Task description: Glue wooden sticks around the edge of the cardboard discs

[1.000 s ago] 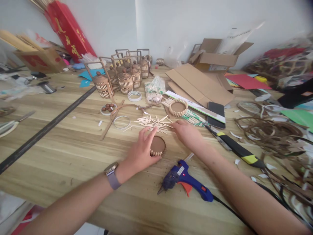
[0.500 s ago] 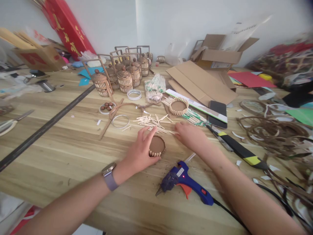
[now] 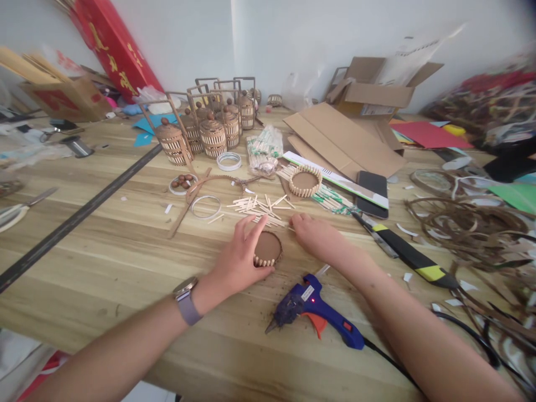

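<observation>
My left hand (image 3: 238, 258) steadies a round brown cardboard disc (image 3: 268, 246) on the wooden table (image 3: 125, 262); its thumb presses the near rim, where a short row of wooden sticks stands glued, and its index finger reaches over the far edge. My right hand (image 3: 317, 235) lies just right of the disc, fingers curled together at the near edge of a loose pile of short wooden sticks (image 3: 259, 206), pinching what looks like one stick. A watch sits on my left wrist.
A blue hot glue gun (image 3: 314, 312) lies near my right forearm, its cord trailing right. Behind are a finished stick ring (image 3: 305, 182), small stick lanterns (image 3: 201, 137), a phone (image 3: 372, 192), a black-and-yellow knife (image 3: 408, 255), cardboard (image 3: 343, 139) and rattan strips (image 3: 460, 223).
My right hand has drawn back from the stick pile, a little left and nearer the disc. My left hand has stayed on the disc.
</observation>
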Demonstrator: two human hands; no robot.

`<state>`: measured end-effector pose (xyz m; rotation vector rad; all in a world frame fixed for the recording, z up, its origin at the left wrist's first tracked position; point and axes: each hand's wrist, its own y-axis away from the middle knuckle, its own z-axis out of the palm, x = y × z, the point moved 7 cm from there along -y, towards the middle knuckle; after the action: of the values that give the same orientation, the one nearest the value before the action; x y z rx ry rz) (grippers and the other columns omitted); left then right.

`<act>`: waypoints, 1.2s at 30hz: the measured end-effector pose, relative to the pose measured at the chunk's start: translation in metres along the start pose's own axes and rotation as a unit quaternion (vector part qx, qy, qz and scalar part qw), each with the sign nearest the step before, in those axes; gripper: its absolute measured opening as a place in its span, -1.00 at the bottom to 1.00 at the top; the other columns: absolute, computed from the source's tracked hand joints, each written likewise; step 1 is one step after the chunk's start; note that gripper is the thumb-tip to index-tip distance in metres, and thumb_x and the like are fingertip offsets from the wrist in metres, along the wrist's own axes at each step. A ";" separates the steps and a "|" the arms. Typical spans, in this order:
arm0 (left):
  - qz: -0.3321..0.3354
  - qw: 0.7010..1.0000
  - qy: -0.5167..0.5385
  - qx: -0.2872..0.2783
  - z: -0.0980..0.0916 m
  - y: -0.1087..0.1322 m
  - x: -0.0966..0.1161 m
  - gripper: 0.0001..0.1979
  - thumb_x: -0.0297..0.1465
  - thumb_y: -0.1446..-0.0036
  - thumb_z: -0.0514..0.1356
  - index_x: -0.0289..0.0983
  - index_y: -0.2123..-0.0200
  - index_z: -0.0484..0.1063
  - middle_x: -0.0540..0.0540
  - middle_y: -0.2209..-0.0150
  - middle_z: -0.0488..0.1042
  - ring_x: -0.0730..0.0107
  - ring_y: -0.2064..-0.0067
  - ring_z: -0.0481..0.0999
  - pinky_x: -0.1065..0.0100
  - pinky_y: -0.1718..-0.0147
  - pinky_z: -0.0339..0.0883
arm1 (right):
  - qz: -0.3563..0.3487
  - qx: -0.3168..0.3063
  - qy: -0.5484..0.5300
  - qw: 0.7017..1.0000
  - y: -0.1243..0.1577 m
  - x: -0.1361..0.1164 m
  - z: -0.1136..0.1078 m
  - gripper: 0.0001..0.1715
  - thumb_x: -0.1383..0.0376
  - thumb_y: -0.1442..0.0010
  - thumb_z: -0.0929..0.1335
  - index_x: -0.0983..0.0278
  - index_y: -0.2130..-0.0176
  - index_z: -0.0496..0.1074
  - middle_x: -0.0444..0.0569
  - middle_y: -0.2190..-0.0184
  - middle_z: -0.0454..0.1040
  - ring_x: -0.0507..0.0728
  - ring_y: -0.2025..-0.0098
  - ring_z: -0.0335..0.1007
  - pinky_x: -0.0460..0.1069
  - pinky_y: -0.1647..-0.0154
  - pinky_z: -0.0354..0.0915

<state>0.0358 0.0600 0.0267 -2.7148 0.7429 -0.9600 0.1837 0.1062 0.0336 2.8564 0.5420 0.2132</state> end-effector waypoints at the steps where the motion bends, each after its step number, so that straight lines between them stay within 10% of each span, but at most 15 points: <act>1: 0.002 1.000 0.000 -0.001 0.000 0.000 0.000 0.12 -0.42 0.14 0.44 -0.08 -0.35 -0.21 -0.31 -0.27 0.02 -0.17 -0.34 0.03 -0.20 -0.19 0.18 | -0.006 -0.001 -0.003 1.000 0.000 0.000 0.000 -0.70 0.53 -0.27 0.18 0.46 0.04 0.35 0.29 0.09 0.47 0.27 0.11 0.52 0.00 0.24 0.32; 14: -0.002 1.000 0.008 -0.004 -0.002 0.001 0.000 0.13 -0.42 0.13 0.44 -0.03 -0.35 -0.24 -0.27 -0.26 -0.01 -0.14 -0.32 0.09 -0.15 -0.18 0.23 | -0.098 0.012 -0.135 0.986 0.011 0.016 -0.024 -0.74 0.37 -0.34 0.16 0.31 0.10 0.39 0.02 0.27 0.54 0.10 0.28 0.45 -0.07 0.30 0.24; 25: -0.019 1.000 0.015 -0.011 0.001 0.000 -0.004 0.08 -0.38 0.11 0.43 -0.04 -0.34 -0.19 -0.25 -0.27 -0.02 -0.07 -0.22 0.27 -0.10 -0.13 0.32 | -0.289 0.011 -0.287 0.913 0.041 -0.026 -0.050 -0.72 0.46 -0.20 0.24 0.28 0.27 0.52 0.00 0.27 0.47 0.10 0.22 0.40 -0.04 0.18 0.27; 36: -0.006 1.000 -0.003 -0.008 -0.001 -0.001 0.000 0.10 -0.39 0.12 0.43 -0.05 -0.34 -0.21 -0.28 -0.26 -0.01 -0.17 -0.32 0.06 -0.22 -0.16 0.23 | -0.205 -0.027 -0.241 0.948 0.038 -0.048 -0.037 -0.85 0.49 -0.19 0.25 0.27 0.28 0.33 -0.07 0.36 0.44 0.06 0.40 0.30 -0.08 0.39 0.14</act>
<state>0.0354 0.0611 0.0278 -2.7376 0.7389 -0.9527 0.1460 0.0608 0.0738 2.5259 0.9688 -0.5169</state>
